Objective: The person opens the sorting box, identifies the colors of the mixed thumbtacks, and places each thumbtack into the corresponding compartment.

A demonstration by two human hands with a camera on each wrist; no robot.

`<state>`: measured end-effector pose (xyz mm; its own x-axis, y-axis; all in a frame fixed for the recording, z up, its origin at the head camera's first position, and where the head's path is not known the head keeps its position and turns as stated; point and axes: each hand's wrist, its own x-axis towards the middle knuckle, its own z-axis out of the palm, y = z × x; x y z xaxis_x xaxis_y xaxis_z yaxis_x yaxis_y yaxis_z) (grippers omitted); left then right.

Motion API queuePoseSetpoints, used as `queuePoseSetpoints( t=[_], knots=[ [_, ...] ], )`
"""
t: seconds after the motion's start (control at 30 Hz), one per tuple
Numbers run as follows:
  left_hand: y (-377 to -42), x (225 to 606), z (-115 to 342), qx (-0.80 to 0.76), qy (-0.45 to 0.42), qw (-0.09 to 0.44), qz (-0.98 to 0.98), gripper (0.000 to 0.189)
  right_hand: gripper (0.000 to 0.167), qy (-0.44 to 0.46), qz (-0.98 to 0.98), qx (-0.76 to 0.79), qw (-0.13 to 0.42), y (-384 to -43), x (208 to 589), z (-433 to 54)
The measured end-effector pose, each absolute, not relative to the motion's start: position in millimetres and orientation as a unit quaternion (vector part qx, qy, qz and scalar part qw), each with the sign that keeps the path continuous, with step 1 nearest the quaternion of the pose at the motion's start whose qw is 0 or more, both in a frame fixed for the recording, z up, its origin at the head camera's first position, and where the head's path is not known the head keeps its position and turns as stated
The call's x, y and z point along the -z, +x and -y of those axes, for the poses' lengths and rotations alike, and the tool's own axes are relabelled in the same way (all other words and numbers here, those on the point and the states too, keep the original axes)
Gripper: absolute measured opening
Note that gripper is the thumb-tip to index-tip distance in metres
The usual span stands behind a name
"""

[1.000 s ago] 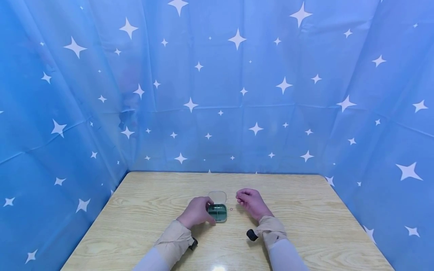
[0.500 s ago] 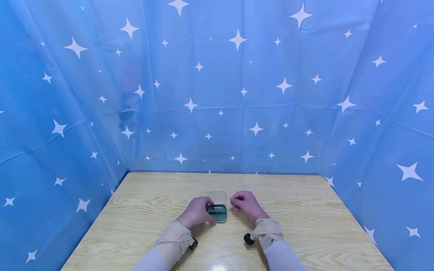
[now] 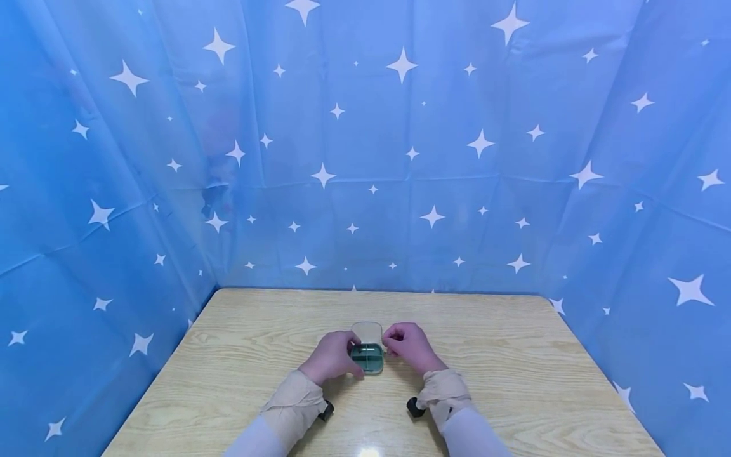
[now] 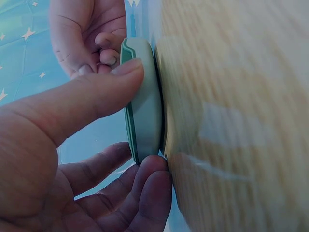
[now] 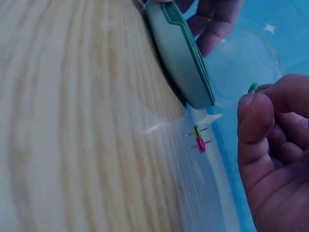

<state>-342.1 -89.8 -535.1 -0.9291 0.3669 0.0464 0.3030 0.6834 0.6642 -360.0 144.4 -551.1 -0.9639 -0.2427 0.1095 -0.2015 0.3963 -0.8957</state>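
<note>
A small green pill box (image 3: 374, 360) with a divided inside lies on the table, its clear lid (image 3: 367, 331) folded back away from me. My left hand (image 3: 331, 357) grips the box from its left side, thumb on the near edge and fingers round the far edge. Just right of the box, my right hand (image 3: 412, 346) pinches a tiny shiny green piece (image 5: 252, 87) between thumb and index finger; its kind cannot be told. Below that hand in the right wrist view, a tiny pink piece (image 5: 200, 144) and a yellow-green piece (image 5: 196, 130), with thin metallic pins, lie beside the box.
The pale wood-grain table (image 3: 514, 381) reaches back to a blue curtain (image 3: 365, 158) with white stars. Black wrist cameras, one of them a small black block (image 3: 415, 407), are strapped to both wrists.
My right hand has moved left to the right edge of the box, covering the tiny pieces there in the head view. The left hand stays on the box.
</note>
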Motion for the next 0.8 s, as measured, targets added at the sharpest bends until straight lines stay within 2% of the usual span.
queuePoseSetpoints(
  t=[0.27, 0.8],
  knots=[
    [-344, 536, 91, -0.349, 0.194, 0.037, -0.916, 0.063, 0.01, -0.153, -0.86, 0.486, -0.004, -355, 545, -135],
    [-343, 534, 90, -0.353, 0.19, 0.043, -0.915, 0.062, 0.013, -0.145, -0.899, 0.411, -0.04, -353, 543, -126]
  ],
)
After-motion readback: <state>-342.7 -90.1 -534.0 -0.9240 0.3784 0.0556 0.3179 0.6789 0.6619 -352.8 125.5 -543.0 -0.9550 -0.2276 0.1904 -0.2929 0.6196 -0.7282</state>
